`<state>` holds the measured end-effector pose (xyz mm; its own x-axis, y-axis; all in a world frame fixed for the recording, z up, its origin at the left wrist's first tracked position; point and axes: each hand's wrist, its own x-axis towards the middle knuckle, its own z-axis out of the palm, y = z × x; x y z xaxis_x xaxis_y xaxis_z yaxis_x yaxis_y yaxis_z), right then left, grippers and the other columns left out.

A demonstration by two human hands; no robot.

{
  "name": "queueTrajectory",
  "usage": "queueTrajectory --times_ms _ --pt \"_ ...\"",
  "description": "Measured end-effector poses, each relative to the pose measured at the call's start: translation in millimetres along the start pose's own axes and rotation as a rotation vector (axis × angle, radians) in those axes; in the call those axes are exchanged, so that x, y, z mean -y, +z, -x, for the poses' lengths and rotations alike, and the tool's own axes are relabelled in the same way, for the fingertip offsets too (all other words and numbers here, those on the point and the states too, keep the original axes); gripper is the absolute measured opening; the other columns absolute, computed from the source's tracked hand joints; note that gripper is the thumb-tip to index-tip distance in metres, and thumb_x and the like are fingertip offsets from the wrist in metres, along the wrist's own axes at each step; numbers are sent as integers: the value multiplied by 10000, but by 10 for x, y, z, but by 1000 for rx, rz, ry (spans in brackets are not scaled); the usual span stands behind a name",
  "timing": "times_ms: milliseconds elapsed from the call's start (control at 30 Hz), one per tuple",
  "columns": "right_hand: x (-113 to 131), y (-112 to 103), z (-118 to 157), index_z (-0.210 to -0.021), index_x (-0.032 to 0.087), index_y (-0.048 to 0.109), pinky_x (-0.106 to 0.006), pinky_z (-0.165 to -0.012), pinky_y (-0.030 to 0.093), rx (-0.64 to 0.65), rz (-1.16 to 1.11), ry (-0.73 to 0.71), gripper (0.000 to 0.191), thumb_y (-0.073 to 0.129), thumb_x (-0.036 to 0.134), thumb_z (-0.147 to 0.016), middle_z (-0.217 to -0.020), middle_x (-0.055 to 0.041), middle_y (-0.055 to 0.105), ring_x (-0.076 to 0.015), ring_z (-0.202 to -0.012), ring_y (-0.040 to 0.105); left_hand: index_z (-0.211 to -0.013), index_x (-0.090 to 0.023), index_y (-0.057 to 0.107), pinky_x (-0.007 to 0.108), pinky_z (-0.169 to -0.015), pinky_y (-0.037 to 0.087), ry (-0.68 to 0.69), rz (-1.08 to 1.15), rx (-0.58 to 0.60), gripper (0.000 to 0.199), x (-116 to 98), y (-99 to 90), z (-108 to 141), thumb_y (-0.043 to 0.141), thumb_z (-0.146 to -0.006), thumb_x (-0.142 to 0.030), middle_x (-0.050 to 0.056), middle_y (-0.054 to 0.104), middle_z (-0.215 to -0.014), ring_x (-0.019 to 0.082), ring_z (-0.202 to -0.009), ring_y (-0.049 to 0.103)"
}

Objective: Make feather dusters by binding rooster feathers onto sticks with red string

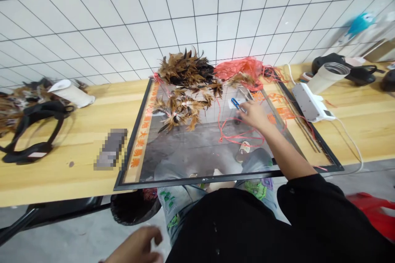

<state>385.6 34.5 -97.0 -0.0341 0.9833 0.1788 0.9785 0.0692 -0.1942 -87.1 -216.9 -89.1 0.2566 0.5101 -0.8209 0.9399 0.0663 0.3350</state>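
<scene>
My right hand (252, 113) is over the framed glass panel (197, 144), its fingertips closed on one end of a slim blue tool (237, 104) that looks like a utility knife. Just beyond it lies a thin metal tool (246, 93), partly covered. To the left, brown feather bundles (180, 111) rest on the glass, with a larger feather pile (185, 70) behind. Red string (230, 136) lies in loose loops in front of my right hand. Low in the view, my left hand (137, 246) hangs off the table, loosely curved, holding nothing and slightly blurred.
A red plastic bag (240, 70) lies by the wall. A white power strip (311, 102) and a pale cup (330, 76) stand right. On the left are a phone-like blurred object (111, 148), a black headset strap (37, 131) and a white roll (72, 93). A black bin (132, 209) sits below.
</scene>
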Motion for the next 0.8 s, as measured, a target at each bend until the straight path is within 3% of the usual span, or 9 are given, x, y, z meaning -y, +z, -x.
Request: queueTrajectory --times_ms 100,167,300,367,400,533,600,700,800 --pt "293 100 112 -1131 126 677 -356 -881 426 136 7 -91 359 555 364 -893 -1116 -174 643 -282 -1047 584 -926 -201 673 287 -799 446 557 127 -95 197 -824 -683 -269 624 -825 -363 43 679 -897 176 -813 617" --pt "339 119 222 -1029 137 701 -326 -831 419 191 10 -99 253 532 273 -899 -1058 -157 665 -255 -996 604 -871 -191 685 286 -818 442 790 236 -241 189 -1294 -1028 -570 620 -847 -367 59 686 -887 175 -834 616" --pt "207 -48 557 -925 179 703 -299 -799 407 173 -154 -229 200 508 221 -915 -926 -86 706 -198 -886 624 -824 -181 693 286 -789 441 839 559 -626 140 -2072 -1302 -1209 690 -790 -316 57 690 -830 159 -770 598" --pt "146 -196 740 -918 194 703 -299 -788 409 67 -245 -259 211 509 276 -934 -884 -65 715 -187 -846 622 -936 -178 683 287 -820 447 852 758 -668 293 -2409 -1276 -1426 785 -692 -302 62 689 -915 160 -832 606" --pt "121 -274 818 -921 200 704 -305 -789 408 3 -262 -256 220 510 304 -940 -873 -62 717 -187 -839 621 -985 -178 673 288 -840 448 874 806 -615 414 -2550 -1245 -1499 836 -622 -291 63 685 -951 164 -879 610" --pt "-86 -596 981 -922 209 700 -347 -821 405 -248 -183 -143 224 522 344 -931 -864 -73 712 -212 -872 619 -829 -140 648 296 -704 477 903 867 -47 380 -2807 -1182 -1625 791 -670 -455 -14 563 -617 128 -621 575" --pt "-265 -748 982 -920 205 686 -354 -809 418 -388 -173 5 229 499 338 -930 -865 -76 703 -216 -858 617 -763 -148 610 296 -650 479 884 1003 84 389 -2779 -1234 -1630 710 -744 -523 -84 389 -490 91 -481 470" --pt "-375 -907 936 -939 206 672 -355 -788 429 -506 -192 149 249 460 337 -937 -870 -76 687 -210 -825 607 -824 -160 599 283 -693 487 893 1200 -14 364 -2757 -1316 -1574 740 -739 -485 -75 431 -555 85 -541 499" --pt "-58 -932 925 -924 237 691 -383 -850 397 -402 -148 5 228 497 357 -922 -831 -63 670 -210 -825 586 -976 -177 626 272 -849 461 949 1180 -166 411 -2844 -1254 -1432 827 -667 -359 26 636 -883 135 -886 610"
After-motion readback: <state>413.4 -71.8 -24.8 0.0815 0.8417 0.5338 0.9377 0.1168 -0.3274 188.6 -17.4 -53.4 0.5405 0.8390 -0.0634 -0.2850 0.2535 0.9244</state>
